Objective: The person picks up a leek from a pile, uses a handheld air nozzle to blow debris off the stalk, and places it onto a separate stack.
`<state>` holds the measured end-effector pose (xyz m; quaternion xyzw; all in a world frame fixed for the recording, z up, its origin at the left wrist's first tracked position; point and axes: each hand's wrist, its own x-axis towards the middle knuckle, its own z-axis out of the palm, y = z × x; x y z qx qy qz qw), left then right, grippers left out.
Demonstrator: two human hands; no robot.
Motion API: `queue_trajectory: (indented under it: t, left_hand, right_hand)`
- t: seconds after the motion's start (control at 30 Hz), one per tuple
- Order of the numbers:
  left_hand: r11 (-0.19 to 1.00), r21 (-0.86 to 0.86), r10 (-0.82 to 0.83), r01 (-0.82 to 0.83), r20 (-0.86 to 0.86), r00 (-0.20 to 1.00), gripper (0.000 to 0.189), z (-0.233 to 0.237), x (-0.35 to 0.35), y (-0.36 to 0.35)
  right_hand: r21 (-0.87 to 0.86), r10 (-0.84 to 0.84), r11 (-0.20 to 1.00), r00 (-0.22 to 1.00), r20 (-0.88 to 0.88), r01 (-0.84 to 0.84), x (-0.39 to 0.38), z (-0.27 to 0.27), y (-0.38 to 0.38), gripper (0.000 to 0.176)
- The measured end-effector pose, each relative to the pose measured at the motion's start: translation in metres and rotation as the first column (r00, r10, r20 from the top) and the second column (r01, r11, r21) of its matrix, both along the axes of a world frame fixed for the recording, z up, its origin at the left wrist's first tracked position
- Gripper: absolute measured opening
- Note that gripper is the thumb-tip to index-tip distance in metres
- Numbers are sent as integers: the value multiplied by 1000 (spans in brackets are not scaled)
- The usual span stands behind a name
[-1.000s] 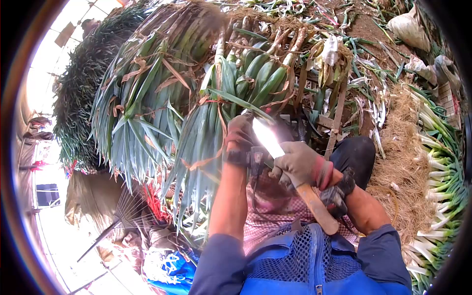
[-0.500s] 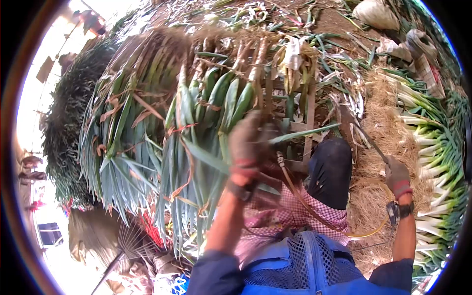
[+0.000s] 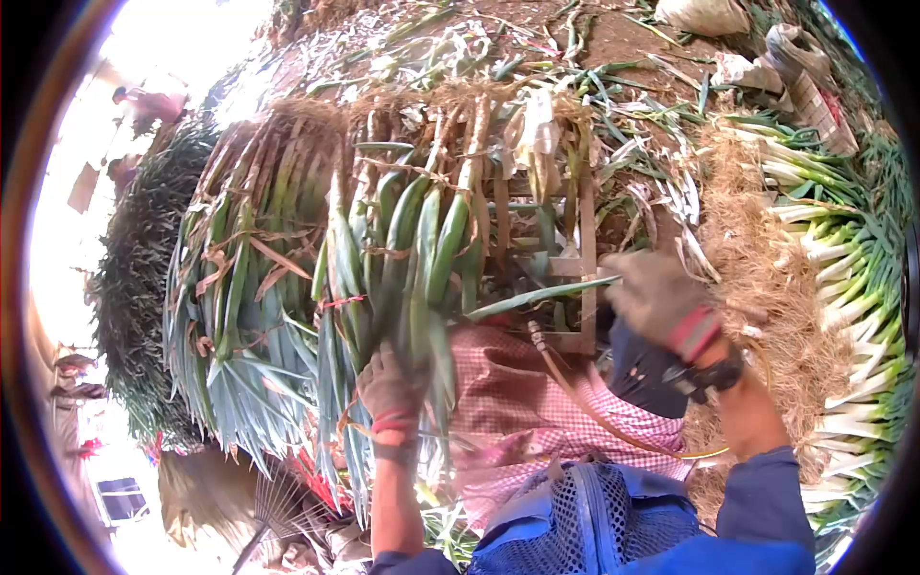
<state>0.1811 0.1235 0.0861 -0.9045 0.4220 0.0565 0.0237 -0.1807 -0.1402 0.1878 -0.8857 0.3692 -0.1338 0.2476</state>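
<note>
Several long, green leek-like stalks (image 3: pixel 427 235) lie just L of a slatted wooden frame (image 3: pixel 587 249), L hand (image 3: pixel 391 381), gloved grey-brown w/ red cuff (image 3: pixel 394 421), at their lower leaves; blurred, can't tell if clamped. R hand (image 3: pixel 661 295), gloved likewise, well apart, nr tip of narrow green leaf (image 3: pixel 537 299), grip unclear. White-stemmed bunches (image 3: pixel 843 311) lined up far R.
</note>
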Motion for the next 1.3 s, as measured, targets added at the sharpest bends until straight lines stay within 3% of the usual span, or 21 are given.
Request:
queue_trajectory:
  t: [0.03,0.1,0.17,0.23,0.3,0.43,0.5,0.57,0.6,0.67,0.77,0.8,0.9,0.97,1.0,1.03,1.07,1.1,1.17,1.23,1.3]
  left_hand:
    - [998,44,42,-41,-8,999,103,-8,10,2]
    - [999,-2,51,-51,89,995,101,-30,27,3]
    - [998,-44,61,-54,178,982,99,-36,30,1]
    - [970,8,241,-241,-47,969,85,-33,21,-15]
    - [994,-29,105,-104,43,994,60,-54,20,-6]
    - [979,-194,31,-56,-126,991,25,16,-17,-13]
    - [954,-298,-51,-13,-205,977,14,56,-39,-10]
    - [945,-269,-247,188,-207,947,8,94,-62,-2]
    - [927,-222,-326,301,-87,941,4,93,-69,10]
    - [913,-124,-395,389,-27,918,13,95,-96,31]
    - [888,-19,-460,459,-49,887,36,99,-126,49]
    - [901,26,-422,433,-173,890,59,106,-128,53]
    - [868,1,-460,497,-377,804,70,173,-113,29]
    - [951,-195,-306,240,-474,826,69,194,-112,3]
    - [980,-197,-142,1,-705,695,65,204,-115,-20]
    - [924,-320,-190,-210,-860,473,65,191,-113,-36]
    - [852,-524,-460,21,-728,509,67,141,-87,-47]
    - [891,-303,-176,-338,-917,359,61,160,-114,-80]
    - [877,-128,-111,-464,-992,65,34,133,-117,-114]
    - [794,-94,-183,-601,-979,-88,25,99,-123,-132]
    - [784,-98,-176,-612,-982,-67,27,85,-128,-139]
  right_hand:
    - [-5,80,997,997,-25,-80,24,-13,14,46]
    - [141,101,988,940,-326,-57,69,-22,36,66]
    - [-31,21,999,875,-484,-41,91,-62,62,82]
    - [149,29,988,878,-478,48,99,-101,76,70]
    - [258,-5,958,908,-419,125,96,-155,84,63]
    - [449,-155,856,956,-248,255,84,-169,80,40]
    - [462,-187,860,976,-113,219,78,-159,68,33]
    - [801,-236,592,969,74,83,50,-96,53,28]
    - [804,-239,588,968,70,87,38,-71,58,28]
    - [839,-385,544,884,264,-14,18,-41,70,25]
    - [888,-448,458,854,265,-36,-14,-44,91,25]
    - [900,-435,436,872,225,-15,-26,-56,94,25]
    - [893,-516,444,834,195,66,-35,-51,109,22]
    - [915,-555,403,800,229,17,-33,-31,118,23]
    - [879,-479,476,832,281,-22,-28,-20,121,25]
    - [836,-396,545,858,327,-67,-22,-9,124,28]
    - [890,-392,426,853,344,-163,-17,1,126,37]
    - [891,-395,424,853,342,-161,-11,2,127,37]
    - [563,0,796,929,369,-224,-3,3,123,43]
    - [646,-40,757,980,197,-98,0,2,118,55]
    - [15,-46,999,999,20,45,2,4,114,65]
